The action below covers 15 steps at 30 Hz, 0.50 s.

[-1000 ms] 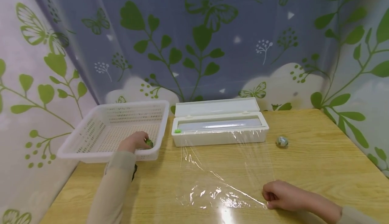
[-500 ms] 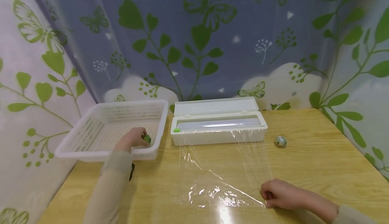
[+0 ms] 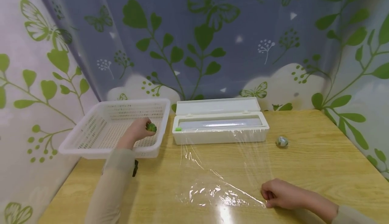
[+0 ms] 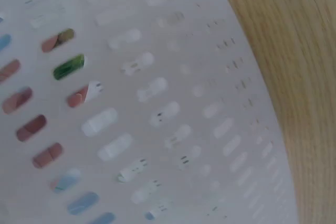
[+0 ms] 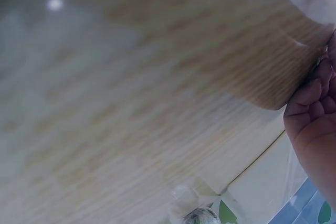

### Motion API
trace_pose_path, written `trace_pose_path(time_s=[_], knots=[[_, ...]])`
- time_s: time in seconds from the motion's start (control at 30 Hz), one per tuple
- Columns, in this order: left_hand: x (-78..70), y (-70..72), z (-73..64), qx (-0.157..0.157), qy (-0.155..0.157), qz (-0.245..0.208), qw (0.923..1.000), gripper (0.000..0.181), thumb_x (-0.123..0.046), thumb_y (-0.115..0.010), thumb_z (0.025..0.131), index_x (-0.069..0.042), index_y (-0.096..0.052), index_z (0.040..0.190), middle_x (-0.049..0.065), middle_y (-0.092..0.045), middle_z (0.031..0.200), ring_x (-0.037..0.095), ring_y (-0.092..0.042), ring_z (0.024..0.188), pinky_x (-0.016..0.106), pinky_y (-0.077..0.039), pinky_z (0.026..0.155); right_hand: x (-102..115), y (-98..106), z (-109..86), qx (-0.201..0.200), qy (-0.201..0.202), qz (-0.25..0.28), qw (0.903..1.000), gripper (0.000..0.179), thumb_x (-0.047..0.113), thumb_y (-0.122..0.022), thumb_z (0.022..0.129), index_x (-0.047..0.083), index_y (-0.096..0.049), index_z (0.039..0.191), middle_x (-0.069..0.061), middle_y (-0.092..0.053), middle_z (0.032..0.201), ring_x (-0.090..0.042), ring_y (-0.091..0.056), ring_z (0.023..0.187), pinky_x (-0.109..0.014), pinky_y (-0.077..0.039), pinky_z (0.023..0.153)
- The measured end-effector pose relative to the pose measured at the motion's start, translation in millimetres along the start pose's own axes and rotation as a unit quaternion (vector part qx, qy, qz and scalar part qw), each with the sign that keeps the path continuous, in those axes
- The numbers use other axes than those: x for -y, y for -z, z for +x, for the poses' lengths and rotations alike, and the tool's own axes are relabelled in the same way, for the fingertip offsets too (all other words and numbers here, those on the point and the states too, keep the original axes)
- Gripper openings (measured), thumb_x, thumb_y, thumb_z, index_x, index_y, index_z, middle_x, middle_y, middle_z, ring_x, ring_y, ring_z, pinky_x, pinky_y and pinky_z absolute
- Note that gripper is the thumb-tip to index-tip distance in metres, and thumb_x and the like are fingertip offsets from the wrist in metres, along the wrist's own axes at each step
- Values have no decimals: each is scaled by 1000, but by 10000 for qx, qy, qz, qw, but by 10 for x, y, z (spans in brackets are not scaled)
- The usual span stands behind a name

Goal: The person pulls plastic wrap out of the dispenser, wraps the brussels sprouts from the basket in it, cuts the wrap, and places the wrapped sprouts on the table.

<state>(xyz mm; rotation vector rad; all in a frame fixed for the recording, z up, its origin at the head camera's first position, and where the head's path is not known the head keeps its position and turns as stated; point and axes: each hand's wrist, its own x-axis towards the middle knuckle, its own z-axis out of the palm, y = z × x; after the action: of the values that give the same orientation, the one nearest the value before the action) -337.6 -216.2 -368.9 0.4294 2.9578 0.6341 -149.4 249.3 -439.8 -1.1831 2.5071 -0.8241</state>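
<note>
In the head view my left hand [image 3: 137, 129] grips a small round green thing [image 3: 151, 127], dark at one end, over the right part of a white plastic basket [image 3: 165, 117]. Its exact kind cannot be told. Through the basket's slots in the left wrist view, bits of fingers [image 4: 32, 127] and green show. My right hand [image 3: 282, 194] pinches the near right corner of a sheet of cling film [image 3: 215, 195], thumb against curled fingers. The film stretches toward me from a white cling film dispenser [image 3: 220, 137] with its lid raised.
A small roundish film-wrapped thing [image 3: 282, 141] lies right of the dispenser on the wooden table [image 3: 322, 156]. A green slider [image 3: 178, 129] sits at the dispenser's left end. A patterned curtain [image 3: 212, 48] hangs behind the table.
My left hand has risen from the basket's near right corner, carrying the green thing farther back and slightly right. The right hand keeps its pinch on the film corner in place.
</note>
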Motion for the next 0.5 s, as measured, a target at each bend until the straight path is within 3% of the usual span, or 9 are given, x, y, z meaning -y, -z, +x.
trace_pose_path(time_s=[0.5], knots=[[-346, 158, -75, -592, -603, -4, 9964, 41, -13, -68, 76, 8, -53, 108, 19, -57, 96, 26, -54, 81, 37, -46, 69, -19, -7, 4, -1, -69, -4, 10000, 21, 18, -69, 74, 16, -48, 70, 18, -40, 62, 5, -39, 55, -15, -36, 46]])
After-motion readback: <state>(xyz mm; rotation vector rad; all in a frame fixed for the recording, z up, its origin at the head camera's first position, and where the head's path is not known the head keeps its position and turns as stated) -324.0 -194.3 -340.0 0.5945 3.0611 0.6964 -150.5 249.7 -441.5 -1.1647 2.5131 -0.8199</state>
